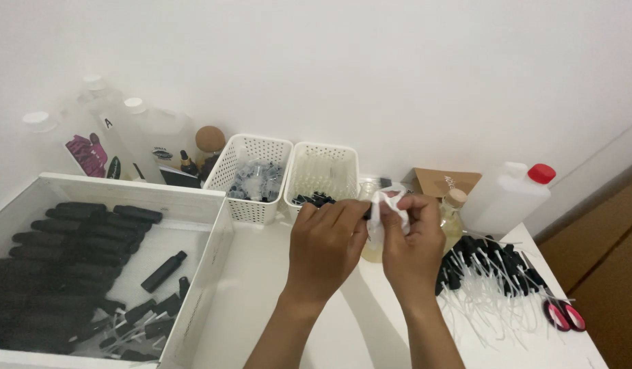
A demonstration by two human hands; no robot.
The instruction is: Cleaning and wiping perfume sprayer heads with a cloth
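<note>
Cloth point(379, 213), one white piece, sits pinched in our right hand point(413, 236) above the counter point(261, 301), while our left hand point(327, 242) grips one black bottle point(314, 200). Two white baskets point(251, 171) stand far; one pair of scissors point(563, 314) lies right.

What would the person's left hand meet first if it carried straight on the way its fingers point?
Probably the white perforated plastic basket just beyond the left hand, whose fingers point up and away toward the wall; depth is unclear.
</note>
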